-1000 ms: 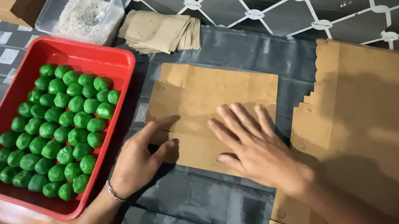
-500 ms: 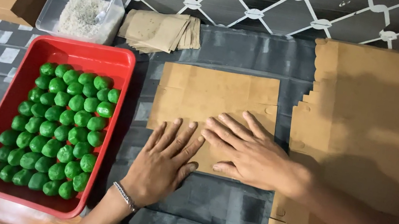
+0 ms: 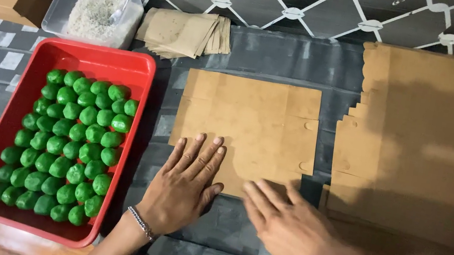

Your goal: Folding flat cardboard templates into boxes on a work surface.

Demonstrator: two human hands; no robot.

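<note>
- Brown card sheet (image 3: 245, 128) lies flat at frame centre.
- Left hand (image 3: 186, 182) and right hand (image 3: 289, 232), both spread open, press its lower edge, side by side.
- Red tray (image 3: 24, 110) of green balls (image 3: 68, 146) sits left.

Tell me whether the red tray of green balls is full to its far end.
No, the green balls leave a bare strip of the red tray at its far end.

matt brown cardboard sheet (image 3: 246, 125), glossy red plastic tray (image 3: 24, 110)

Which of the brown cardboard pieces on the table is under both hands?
The single flat cardboard sheet in the middle: the left hand and right hand press its near edge. The others lie untouched.
</note>
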